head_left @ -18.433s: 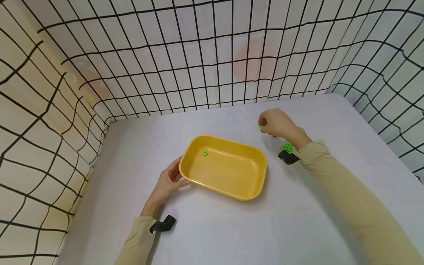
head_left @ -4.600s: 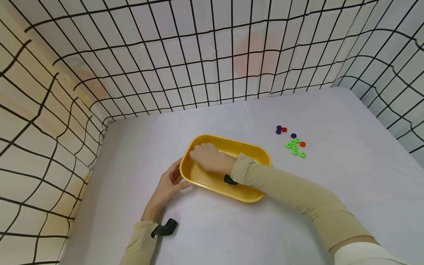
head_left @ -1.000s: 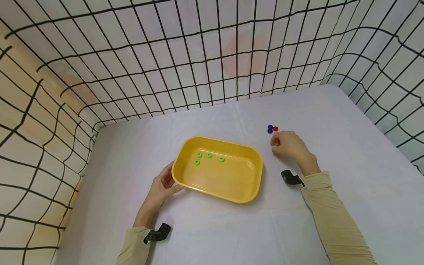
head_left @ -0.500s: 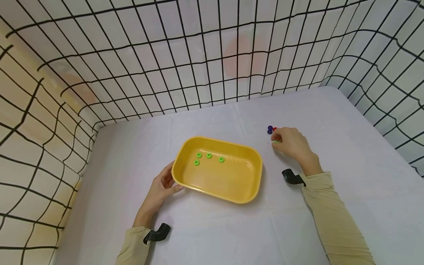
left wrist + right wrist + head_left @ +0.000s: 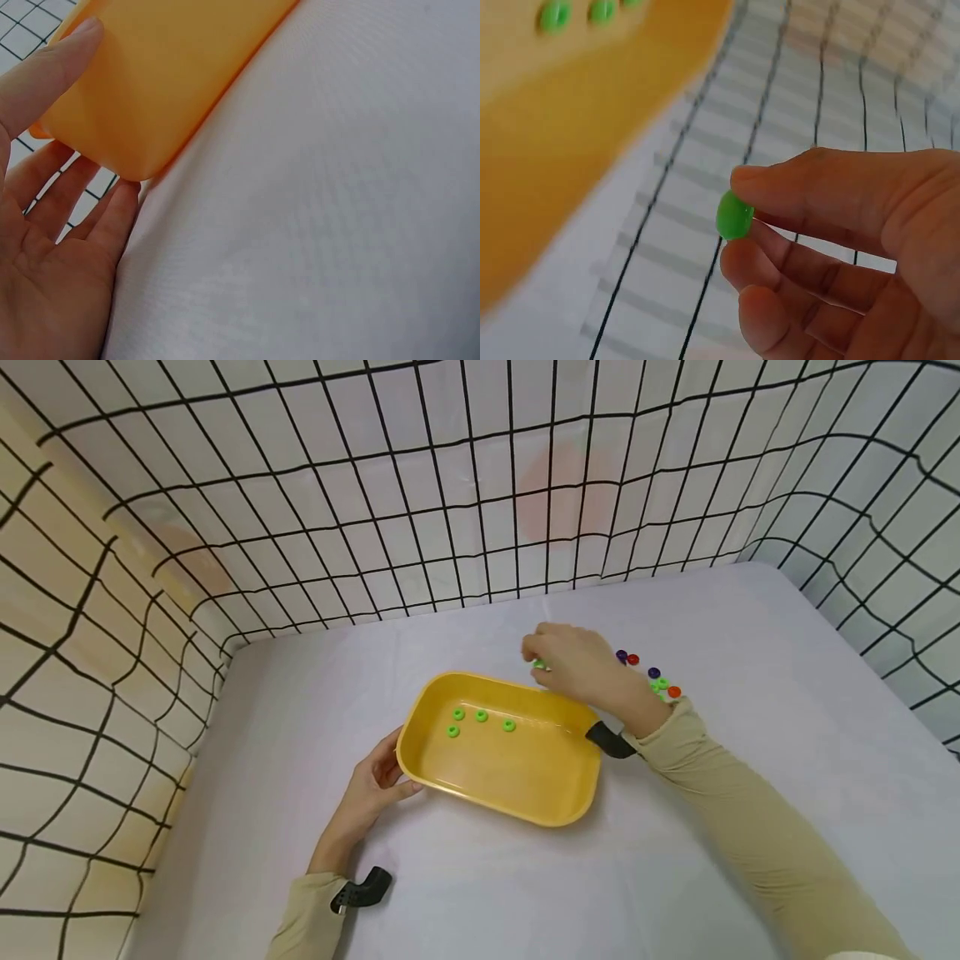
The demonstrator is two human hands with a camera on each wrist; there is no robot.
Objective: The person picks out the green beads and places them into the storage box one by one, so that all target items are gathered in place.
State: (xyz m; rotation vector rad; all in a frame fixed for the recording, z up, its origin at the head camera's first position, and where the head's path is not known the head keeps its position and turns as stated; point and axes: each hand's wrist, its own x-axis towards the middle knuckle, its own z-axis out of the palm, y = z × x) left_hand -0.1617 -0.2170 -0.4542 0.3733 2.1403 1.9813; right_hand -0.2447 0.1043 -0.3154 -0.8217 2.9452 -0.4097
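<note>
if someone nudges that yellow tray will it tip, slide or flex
The yellow tray would probably slide rather than tip, as it looks low and wide. It seems fairly stiff: its rim looks undistorted where the left hand holds it. It may be light too: only four small green rings show inside.

Right grip [image 5: 576, 662] in a pinch

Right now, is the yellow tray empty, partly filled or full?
Partly filled: four green rings lie in the yellow tray, its floor mostly bare.
</note>
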